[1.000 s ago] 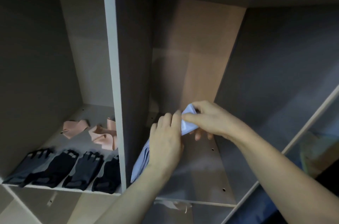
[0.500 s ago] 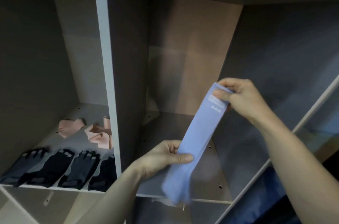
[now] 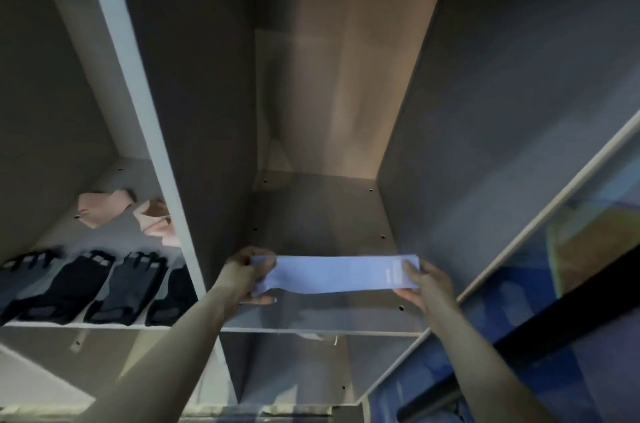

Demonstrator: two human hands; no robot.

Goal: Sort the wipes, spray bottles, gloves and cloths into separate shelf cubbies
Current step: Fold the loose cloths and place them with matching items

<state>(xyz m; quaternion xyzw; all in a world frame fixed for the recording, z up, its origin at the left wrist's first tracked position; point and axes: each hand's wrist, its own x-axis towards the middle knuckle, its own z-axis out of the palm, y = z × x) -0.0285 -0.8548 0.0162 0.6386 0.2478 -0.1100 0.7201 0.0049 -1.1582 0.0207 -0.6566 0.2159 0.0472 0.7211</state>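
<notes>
A light blue cloth, folded into a long strip, is stretched level across the front of the middle cubby, just above its shelf floor. My left hand grips its left end and my right hand pinches its right end near a small white label. In the left cubby, several dark gloves lie in a row along the front edge, with pink gloves behind them.
A white upright divider separates the two cubbies. A lower cubby opens below the shelf. At the right, beyond the shelf's side panel, there are blurred blue and yellow things.
The cloth was bunched in both hands, then held slanting with the right end high. Now it is pulled out level, my right hand lower and my left hand further left.
</notes>
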